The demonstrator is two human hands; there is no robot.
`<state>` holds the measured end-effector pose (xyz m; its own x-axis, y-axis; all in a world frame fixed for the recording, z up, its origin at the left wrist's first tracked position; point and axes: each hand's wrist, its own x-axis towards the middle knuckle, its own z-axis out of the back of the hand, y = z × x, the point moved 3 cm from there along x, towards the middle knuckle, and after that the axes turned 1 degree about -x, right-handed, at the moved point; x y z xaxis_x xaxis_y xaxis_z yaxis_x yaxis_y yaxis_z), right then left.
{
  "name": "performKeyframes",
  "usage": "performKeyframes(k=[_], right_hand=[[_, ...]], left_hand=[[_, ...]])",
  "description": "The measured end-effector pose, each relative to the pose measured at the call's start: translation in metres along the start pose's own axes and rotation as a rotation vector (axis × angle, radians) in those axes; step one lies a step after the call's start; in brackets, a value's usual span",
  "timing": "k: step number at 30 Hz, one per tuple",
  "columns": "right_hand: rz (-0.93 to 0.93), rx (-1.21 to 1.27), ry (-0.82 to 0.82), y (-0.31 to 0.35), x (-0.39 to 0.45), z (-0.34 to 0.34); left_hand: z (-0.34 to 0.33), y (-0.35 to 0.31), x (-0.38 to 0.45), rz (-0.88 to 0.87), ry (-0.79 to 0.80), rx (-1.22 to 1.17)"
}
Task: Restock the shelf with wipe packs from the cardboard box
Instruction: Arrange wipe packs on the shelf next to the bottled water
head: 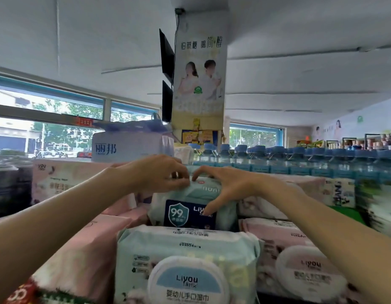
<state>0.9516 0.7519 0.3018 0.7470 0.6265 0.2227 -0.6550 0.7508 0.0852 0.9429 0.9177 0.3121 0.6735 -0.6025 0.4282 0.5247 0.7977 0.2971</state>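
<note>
A pale green wipe pack with a dark blue "99" label [190,207] stands upright at the top of the shelf stack. My left hand [159,174] pinches its upper left edge. My right hand [225,185] grips its top right, thumb down on the blue label. Just below and nearer lies another pale green wipe pack with a round white lid [185,266]. Pink wipe packs [300,257] flank it on the right, and more pink ones [80,255] lie to the left. The cardboard box is out of view.
Behind the stack stands a white tissue bundle [133,148] and a pink paper bundle [62,178]. Rows of blue-capped water bottles [300,159] fill the right. A pillar with a poster [199,80] rises behind, windows at left.
</note>
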Motion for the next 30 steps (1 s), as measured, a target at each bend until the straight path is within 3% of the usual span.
performKeyframes(k=[5, 9, 12, 15, 22, 30], right_hand=[[-0.002, -0.219, 0.035, -0.001, -0.003, -0.004], [0.012, -0.381, -0.102, 0.004, -0.006, 0.008], [-0.067, -0.357, 0.091, 0.006, -0.010, -0.008], [-0.132, -0.296, 0.117, 0.004, -0.017, -0.023], [-0.302, -0.424, 0.332, -0.015, -0.020, -0.034], [-0.137, -0.579, 0.108, -0.005, -0.030, -0.033]], left_hand=[[-0.011, -0.011, -0.002, -0.032, 0.091, -0.106], [-0.028, -0.031, 0.010, -0.035, 0.289, -0.072], [-0.027, -0.037, 0.021, 0.031, 0.375, -0.025], [-0.029, -0.033, 0.018, 0.020, 0.418, 0.123], [-0.032, -0.029, -0.002, 0.062, 0.331, 0.127], [-0.023, -0.014, -0.011, 0.185, 0.279, -0.002]])
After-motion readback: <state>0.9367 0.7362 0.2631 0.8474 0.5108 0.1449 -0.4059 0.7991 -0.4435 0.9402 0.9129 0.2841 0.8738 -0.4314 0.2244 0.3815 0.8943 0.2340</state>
